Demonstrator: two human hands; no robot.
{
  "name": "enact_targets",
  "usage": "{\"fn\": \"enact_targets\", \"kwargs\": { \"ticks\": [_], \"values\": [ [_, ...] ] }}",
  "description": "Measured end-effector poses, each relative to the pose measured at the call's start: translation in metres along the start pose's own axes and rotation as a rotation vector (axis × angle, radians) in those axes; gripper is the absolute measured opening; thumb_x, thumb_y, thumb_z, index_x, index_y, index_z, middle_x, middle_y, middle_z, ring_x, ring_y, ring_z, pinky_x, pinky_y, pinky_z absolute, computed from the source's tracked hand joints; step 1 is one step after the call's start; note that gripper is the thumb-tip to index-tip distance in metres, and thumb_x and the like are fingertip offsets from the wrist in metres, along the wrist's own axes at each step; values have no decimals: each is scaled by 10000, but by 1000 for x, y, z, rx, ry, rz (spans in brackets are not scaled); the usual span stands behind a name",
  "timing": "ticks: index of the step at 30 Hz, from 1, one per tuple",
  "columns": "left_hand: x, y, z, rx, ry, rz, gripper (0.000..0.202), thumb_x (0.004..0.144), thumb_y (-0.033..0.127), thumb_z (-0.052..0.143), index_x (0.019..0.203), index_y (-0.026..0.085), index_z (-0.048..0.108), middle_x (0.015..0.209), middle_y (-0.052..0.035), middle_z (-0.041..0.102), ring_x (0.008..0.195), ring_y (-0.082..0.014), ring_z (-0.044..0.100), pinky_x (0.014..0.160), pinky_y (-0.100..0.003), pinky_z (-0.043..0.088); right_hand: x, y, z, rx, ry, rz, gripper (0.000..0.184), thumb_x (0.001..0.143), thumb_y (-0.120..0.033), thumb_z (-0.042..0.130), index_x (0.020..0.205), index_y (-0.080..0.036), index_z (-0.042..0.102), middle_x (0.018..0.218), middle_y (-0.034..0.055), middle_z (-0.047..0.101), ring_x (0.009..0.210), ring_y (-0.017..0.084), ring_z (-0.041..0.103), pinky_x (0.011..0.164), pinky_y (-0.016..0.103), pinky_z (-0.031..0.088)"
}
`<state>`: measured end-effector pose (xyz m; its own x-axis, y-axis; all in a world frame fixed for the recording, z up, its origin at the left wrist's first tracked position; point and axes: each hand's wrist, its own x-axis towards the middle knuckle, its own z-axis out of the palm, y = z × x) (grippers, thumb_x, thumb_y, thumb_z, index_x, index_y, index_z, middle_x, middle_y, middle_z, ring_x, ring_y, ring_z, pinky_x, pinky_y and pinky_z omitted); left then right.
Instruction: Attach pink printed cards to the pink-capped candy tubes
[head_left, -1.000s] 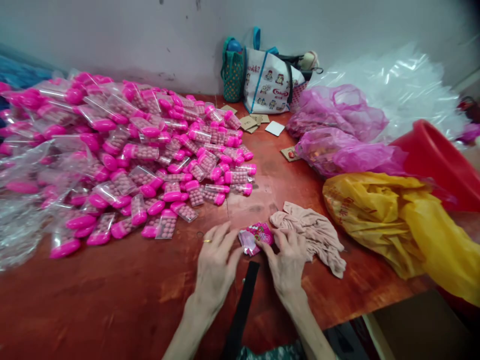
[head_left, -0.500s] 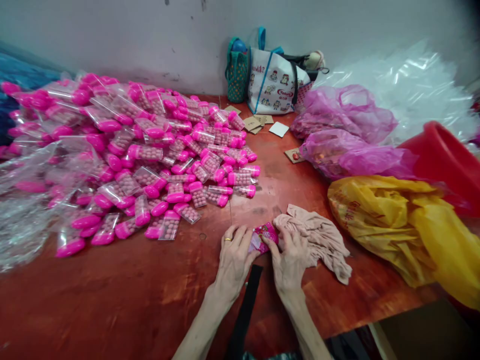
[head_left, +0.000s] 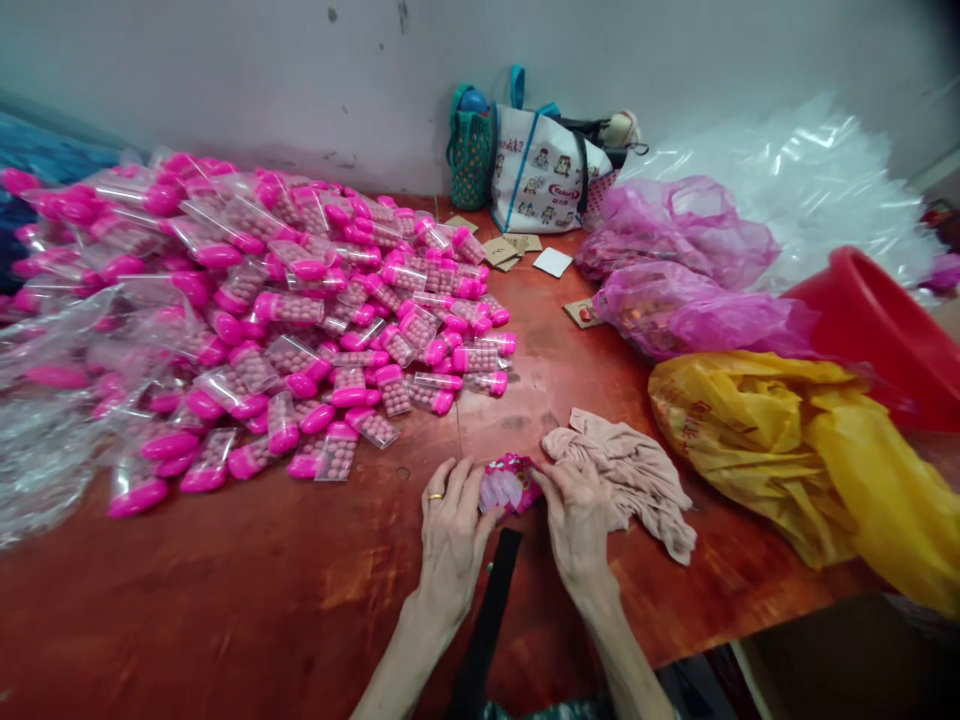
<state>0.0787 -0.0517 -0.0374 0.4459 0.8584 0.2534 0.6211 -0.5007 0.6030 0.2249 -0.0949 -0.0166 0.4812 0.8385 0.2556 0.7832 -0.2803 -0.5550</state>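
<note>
My left hand [head_left: 451, 530] and my right hand [head_left: 576, 520] meet on a small pink packet [head_left: 510, 485] lying on the red-brown table [head_left: 247, 590]. The fingertips of both hands pinch its edges, the left from the left side, the right from the right. A gold ring sits on a left finger. A crumpled beige cloth [head_left: 626, 475] lies just right of my right hand. A big heap of pink-capped clear tubes of pink beads in clear bags [head_left: 247, 300] spreads to the left.
Pink plastic bags [head_left: 675, 270], a yellow plastic bag [head_left: 795, 450], a red basin [head_left: 877, 330] and clear plastic sheets [head_left: 810, 170] crowd the right. Tote bags [head_left: 536, 170] stand against the back wall. Small cards [head_left: 551, 262] lie near them. A black strap [head_left: 487, 620] hangs over the front edge.
Both hands closed in on the pink packet from either side, and the packet now looks more bunched between the fingertips. The view shifted slightly.
</note>
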Motion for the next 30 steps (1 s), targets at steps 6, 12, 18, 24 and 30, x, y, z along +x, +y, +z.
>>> {"fn": "enact_targets", "kwargs": {
  "ticks": [6, 12, 18, 24, 30],
  "values": [
    [1, 2, 2, 18, -22, 56, 379, 802, 143, 488, 1173, 198, 543, 1245, -130, 515, 1201, -312, 368, 949, -503, 349, 7, 3, 3, -15, -54, -93, 272, 883, -228, 419, 966, -216, 678, 878, 76, 687, 853, 241, 525, 769, 391, 361],
    [2, 2, 2, 25, -6, 44, 302, 800, 120, 492, 1055, 202, 632, 1208, -137, 535, 1210, -331, 354, 938, -533, 347, 18, 4, -4, 278, 99, 2, 244, 882, -263, 417, 913, -176, 643, 915, 85, 657, 867, 215, 571, 796, 362, 416],
    [20, 2, -24, -479, 27, -103, 436, 725, 257, 648, 1144, 188, 552, 1185, -109, 550, 1151, -266, 439, 977, -447, 347, 22, -13, -13, 328, -90, -17, 234, 834, -296, 535, 626, -193, 562, 595, -19, 545, 558, 134, 493, 551, 251, 381],
    [32, 7, -31, -1057, -299, -384, 409, 668, 161, 680, 1068, 208, 611, 990, -61, 639, 886, -209, 586, 798, -341, 466, 22, -32, -13, 475, -328, -183, 222, 850, -246, 521, 638, -191, 559, 651, -9, 540, 612, 125, 486, 574, 231, 372],
    [36, 5, -39, -1202, -301, -414, 69, 627, 123, 704, 661, 144, 648, 758, -29, 618, 775, -170, 576, 745, -277, 454, 25, -35, -16, 700, -502, -22, 288, 862, -291, 489, 603, -177, 539, 558, -39, 465, 528, 100, 433, 517, 215, 343]
  ]
}}
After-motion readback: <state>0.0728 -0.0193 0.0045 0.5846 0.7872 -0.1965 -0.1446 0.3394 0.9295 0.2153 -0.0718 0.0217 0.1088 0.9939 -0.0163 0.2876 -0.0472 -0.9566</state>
